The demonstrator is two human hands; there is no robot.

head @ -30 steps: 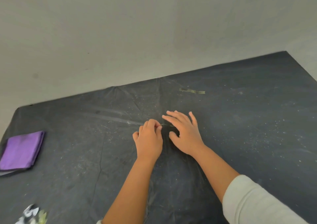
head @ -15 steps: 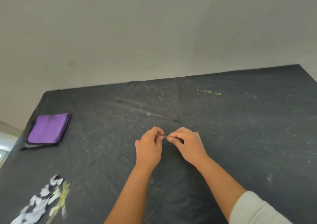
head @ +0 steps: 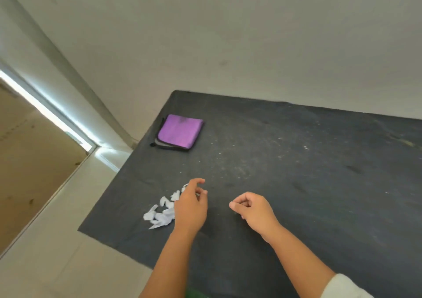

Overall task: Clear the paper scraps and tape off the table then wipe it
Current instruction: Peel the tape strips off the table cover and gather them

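The left hand (head: pixel 190 206) hovers beside the paper scraps (head: pixel 161 214) near the desk's (head: pixel 296 183) left edge, fingers loosely curled, whether pinching tape I cannot tell; the right hand (head: pixel 253 211) is curled, its contents hidden; a careless sweep could push scraps over that edge; the purple cloth (head: pixel 179 131) waits by the far left corner.

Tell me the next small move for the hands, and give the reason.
Probably lower the left hand onto the pile of paper scraps and drop whatever it pinches there; the item is too small to identify. The hand hovers beside the pile, and the right hand sits curled apart from it.
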